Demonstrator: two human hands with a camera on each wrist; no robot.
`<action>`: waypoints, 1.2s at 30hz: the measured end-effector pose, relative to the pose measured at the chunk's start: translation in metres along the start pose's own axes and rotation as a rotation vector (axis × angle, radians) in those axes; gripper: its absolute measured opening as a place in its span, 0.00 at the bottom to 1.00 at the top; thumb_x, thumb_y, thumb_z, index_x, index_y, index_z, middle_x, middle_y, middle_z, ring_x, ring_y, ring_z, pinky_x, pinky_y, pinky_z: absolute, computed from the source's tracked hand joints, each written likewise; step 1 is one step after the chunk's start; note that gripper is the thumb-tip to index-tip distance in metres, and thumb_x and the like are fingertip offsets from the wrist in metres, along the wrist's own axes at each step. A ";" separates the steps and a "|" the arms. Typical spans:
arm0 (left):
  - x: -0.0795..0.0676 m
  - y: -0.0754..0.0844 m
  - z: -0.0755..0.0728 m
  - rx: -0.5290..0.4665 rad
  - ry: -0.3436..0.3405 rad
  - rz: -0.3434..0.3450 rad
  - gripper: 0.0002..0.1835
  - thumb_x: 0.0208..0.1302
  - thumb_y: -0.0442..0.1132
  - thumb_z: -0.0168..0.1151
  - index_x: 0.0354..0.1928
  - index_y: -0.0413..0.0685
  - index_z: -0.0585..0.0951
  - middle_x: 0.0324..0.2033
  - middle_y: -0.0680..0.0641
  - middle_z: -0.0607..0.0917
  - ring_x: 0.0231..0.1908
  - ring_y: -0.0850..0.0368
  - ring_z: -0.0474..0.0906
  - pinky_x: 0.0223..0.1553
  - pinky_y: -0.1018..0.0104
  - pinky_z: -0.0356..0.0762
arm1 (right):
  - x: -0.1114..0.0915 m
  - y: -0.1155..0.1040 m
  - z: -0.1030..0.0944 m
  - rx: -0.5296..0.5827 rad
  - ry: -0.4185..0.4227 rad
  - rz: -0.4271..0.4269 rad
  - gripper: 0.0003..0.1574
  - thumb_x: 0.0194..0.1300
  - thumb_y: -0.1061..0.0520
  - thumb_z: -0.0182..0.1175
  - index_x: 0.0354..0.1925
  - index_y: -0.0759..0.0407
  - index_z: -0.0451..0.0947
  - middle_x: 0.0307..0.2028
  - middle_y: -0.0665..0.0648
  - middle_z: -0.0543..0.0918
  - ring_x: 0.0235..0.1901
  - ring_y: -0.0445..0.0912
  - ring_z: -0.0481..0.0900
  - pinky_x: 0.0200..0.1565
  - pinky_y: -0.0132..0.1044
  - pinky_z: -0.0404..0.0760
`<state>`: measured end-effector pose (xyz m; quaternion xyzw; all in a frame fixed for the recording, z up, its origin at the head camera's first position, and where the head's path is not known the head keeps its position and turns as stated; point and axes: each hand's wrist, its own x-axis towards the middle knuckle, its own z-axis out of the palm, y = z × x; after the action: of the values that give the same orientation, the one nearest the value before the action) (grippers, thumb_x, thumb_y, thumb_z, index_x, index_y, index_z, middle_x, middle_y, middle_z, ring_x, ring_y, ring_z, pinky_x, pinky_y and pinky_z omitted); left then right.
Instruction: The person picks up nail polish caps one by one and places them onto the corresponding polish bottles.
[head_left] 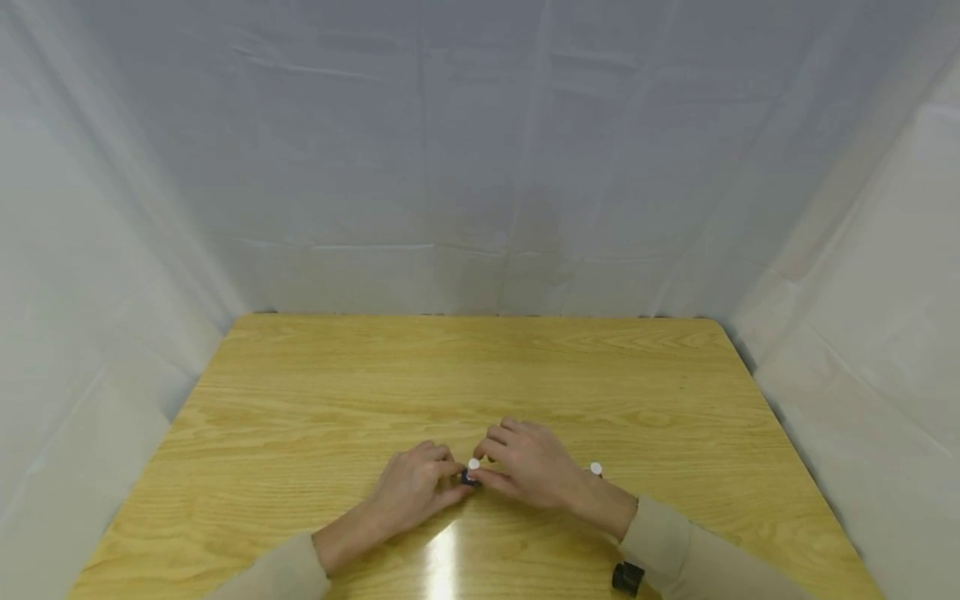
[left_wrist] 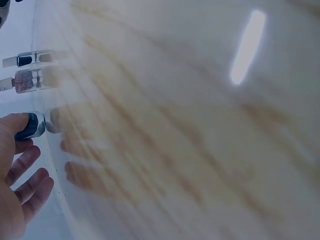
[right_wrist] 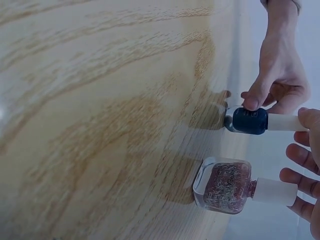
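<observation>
A small nail polish bottle of dark blue stands upright on the table. My left hand grips its glass body between thumb and fingers. On its white cap are the thumb and forefinger of my right hand, pinching it; the other fingers are loosely bent. In the right wrist view, cap and bottle are in line, with no gap showing. A pink glitter nail polish bottle with a white cap stands near the right hand. The left wrist view also has another dark bottle beyond the pink one.
A wood-grain table carries the bottles. Pale sheeting hangs behind it and on both sides. One more white cap shows behind the right wrist. A black device sits by the right sleeve.
</observation>
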<state>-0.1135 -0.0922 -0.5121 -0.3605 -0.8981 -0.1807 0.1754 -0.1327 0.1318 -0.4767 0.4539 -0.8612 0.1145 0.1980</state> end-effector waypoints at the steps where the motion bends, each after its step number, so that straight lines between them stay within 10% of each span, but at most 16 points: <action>1: 0.000 0.000 0.000 -0.003 0.001 0.001 0.13 0.49 0.54 0.74 0.33 0.57 0.89 0.26 0.59 0.85 0.25 0.71 0.70 0.23 0.86 0.65 | 0.000 0.000 0.000 0.001 -0.001 0.003 0.16 0.64 0.36 0.59 0.38 0.44 0.81 0.33 0.41 0.82 0.33 0.35 0.76 0.34 0.26 0.78; 23: 0.000 -0.001 -0.004 0.007 -0.053 -0.080 0.19 0.49 0.58 0.73 0.38 0.56 0.88 0.31 0.59 0.85 0.29 0.68 0.73 0.27 0.81 0.71 | -0.005 0.004 -0.001 -0.038 0.009 0.028 0.16 0.63 0.36 0.60 0.38 0.44 0.82 0.32 0.42 0.81 0.31 0.36 0.76 0.34 0.27 0.79; 36: -0.001 -0.009 -0.018 0.092 -0.062 -0.189 0.33 0.47 0.69 0.67 0.49 0.56 0.84 0.44 0.54 0.86 0.45 0.59 0.81 0.42 0.64 0.84 | -0.027 0.024 -0.028 -0.039 -0.118 0.202 0.30 0.63 0.28 0.54 0.52 0.44 0.78 0.46 0.45 0.83 0.47 0.41 0.79 0.48 0.36 0.83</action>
<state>-0.1153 -0.1069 -0.4987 -0.2709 -0.9405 -0.1437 0.1462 -0.1323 0.1762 -0.4640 0.3666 -0.9148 0.0905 0.1432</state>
